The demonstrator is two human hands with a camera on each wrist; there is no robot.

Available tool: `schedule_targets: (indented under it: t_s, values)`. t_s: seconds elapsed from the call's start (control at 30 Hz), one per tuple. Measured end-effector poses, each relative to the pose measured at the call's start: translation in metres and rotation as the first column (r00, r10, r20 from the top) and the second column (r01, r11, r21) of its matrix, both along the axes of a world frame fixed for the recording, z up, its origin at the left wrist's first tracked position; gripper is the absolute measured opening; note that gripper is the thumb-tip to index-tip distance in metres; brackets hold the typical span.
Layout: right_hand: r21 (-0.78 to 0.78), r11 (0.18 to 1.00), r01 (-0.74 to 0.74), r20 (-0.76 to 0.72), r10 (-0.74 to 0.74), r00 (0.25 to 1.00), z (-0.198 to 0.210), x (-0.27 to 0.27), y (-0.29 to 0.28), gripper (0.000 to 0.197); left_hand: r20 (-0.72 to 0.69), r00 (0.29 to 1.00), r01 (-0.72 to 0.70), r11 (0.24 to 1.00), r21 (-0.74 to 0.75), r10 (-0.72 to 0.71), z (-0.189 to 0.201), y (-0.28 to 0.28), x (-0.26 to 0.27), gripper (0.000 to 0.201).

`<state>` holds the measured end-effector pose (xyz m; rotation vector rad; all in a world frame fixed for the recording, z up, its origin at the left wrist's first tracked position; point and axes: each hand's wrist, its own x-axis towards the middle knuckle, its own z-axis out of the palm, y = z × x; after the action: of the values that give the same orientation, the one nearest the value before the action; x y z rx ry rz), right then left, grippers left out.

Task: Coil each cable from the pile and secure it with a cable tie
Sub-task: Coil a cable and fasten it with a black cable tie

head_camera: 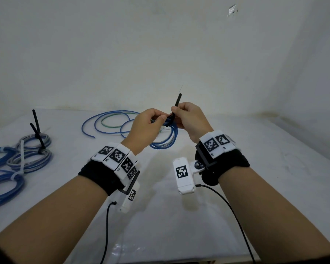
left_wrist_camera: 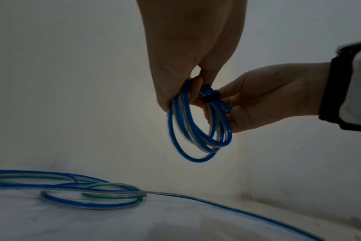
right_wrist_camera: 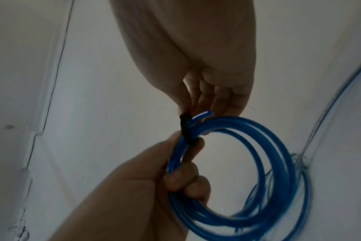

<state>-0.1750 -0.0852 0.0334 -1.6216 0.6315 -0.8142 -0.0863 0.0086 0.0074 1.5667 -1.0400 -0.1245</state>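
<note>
A coil of blue cable hangs in the air above the white table. My left hand grips the top of the coil. A black cable tie is wrapped round the bundle, its tail sticking up. My right hand pinches that tail just above the coil. Loose blue and green cables lie on the table behind my hands.
At the left of the table lie several tied coils: two grey-blue ones with black ties standing up, and blue ones with white ties. A white wall rises right behind the table.
</note>
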Motion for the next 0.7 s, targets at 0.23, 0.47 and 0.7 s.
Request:
schedule_targets:
  t_s: [0.23, 0.47, 0.7]
  values:
    - [-0.104, 0.984, 0.145, 0.040, -0.141, 0.989, -0.001, 0.006, 0.009, 0.011, -0.035, 0.997, 0.060, 0.997, -0.039, -0.062, -0.001, 0.001, -0.002, 0.014]
    - [-0.073, 0.988, 0.134, 0.111, -0.126, 0.986, -0.001, 0.008, 0.015, 0.019, -0.111, 0.980, 0.159, 0.984, -0.077, -0.167, 0.001, 0.007, -0.004, 0.011]
    - [-0.129, 0.975, 0.179, 0.120, -0.163, 0.979, -0.004, 0.006, 0.017, 0.022, -0.234, 0.939, 0.232, 0.967, -0.106, -0.251, 0.005, 0.010, -0.007, 0.017]
